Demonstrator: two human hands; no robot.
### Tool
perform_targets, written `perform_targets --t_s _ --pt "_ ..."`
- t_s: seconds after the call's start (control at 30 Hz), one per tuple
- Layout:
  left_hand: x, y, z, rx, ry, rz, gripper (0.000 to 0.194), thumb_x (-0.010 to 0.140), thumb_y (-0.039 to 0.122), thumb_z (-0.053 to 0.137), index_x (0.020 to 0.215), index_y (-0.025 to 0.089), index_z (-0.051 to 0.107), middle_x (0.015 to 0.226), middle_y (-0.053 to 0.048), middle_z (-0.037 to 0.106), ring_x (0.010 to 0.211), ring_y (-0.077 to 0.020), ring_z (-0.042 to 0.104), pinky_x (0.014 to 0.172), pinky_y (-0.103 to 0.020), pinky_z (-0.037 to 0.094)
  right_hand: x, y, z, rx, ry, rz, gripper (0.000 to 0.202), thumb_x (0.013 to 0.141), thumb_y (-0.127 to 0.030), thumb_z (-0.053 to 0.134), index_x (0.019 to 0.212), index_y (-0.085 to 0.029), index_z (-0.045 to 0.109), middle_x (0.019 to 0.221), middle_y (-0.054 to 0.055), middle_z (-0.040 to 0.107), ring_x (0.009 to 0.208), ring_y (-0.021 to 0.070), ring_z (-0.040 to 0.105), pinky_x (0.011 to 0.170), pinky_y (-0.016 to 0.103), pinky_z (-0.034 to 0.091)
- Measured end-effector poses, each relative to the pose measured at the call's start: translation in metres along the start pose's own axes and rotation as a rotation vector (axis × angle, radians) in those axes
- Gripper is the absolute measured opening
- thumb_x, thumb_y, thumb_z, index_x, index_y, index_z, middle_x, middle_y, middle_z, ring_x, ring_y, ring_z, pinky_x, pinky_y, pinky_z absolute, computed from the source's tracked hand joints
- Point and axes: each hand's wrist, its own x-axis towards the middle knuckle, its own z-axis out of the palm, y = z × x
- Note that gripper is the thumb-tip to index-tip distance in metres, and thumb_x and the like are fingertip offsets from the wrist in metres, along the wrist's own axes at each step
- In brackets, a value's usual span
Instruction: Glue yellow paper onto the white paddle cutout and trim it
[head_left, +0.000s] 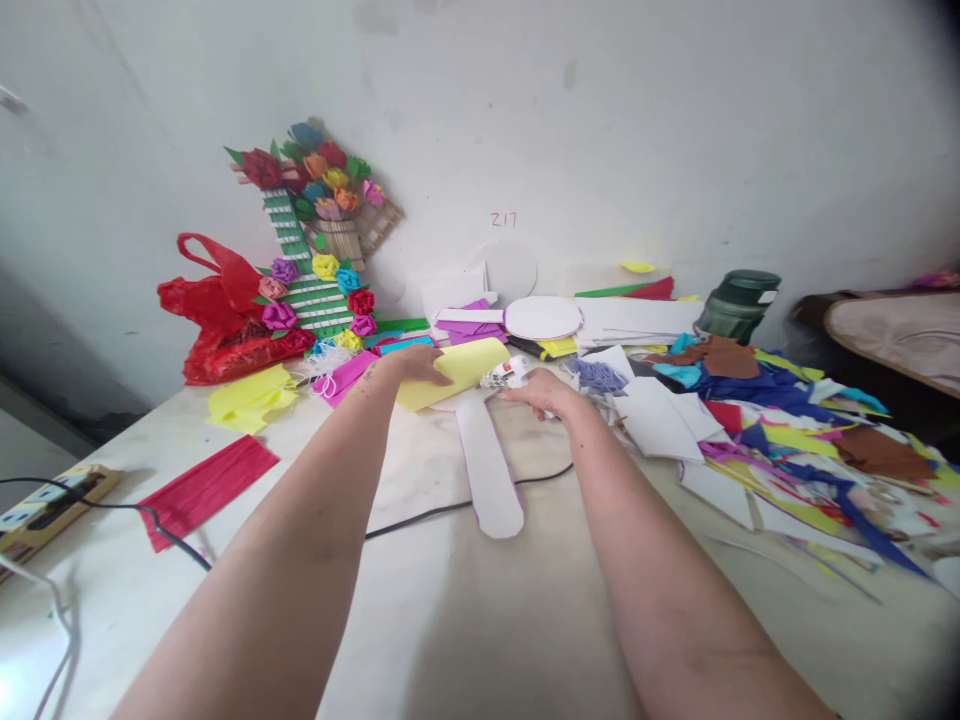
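Observation:
My right hand point(547, 393) is wrapped round a white glue gun point(506, 374), its tip pointing left at the edge of a yellow paper sheet point(469, 368). My left hand point(422, 367) grips that sheet by its left side, with the fingers bent over it. Beneath the sheet lies a white cardboard paddle shape point(487, 465) with a purple outline, its long handle towards me. The yellow paper covers most of its wider end. A black cord point(427, 515) passes under the handle towards my right hand.
A second white paddle shape point(544, 317) lies at the back. Paper flowers point(330, 180) and a red plastic bag point(217, 320) stand back left. Cloth and paper scraps point(810, 430) cover the right, near a dark green bottle point(739, 305). A power strip point(60, 505) sits far left.

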Motion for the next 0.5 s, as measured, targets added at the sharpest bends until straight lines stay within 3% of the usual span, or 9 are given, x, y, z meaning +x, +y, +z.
perform_targets --t_s 0.17,0.5 --pt "-0.0013 0.0008 -0.0013 0.000 -0.019 -0.007 0.073 0.060 0.061 0.053 0.123 0.027 0.043 0.119 -0.006 0.052 0.097 -0.0251 0.054 0.078 -0.031 0.043 0.0027 0.0027 0.0018 0.060 -0.018 -0.030 0.028 0.061 -0.039 0.067 0.067 -0.016 0.053 0.043 -0.004 0.044 0.031 0.0065 0.038 0.030 0.019 0.031" --pt "0.0011 0.0040 -0.0076 0.033 -0.060 -0.024 0.071 0.061 0.061 0.053 0.123 0.027 0.043 0.115 -0.006 0.055 0.094 -0.0248 0.055 0.075 -0.029 0.043 0.0046 -0.0005 0.0099 0.127 -0.115 -0.035 0.031 0.062 -0.042 0.066 0.071 -0.014 0.054 0.050 -0.002 0.053 0.029 0.0041 0.037 0.029 0.018 0.029"
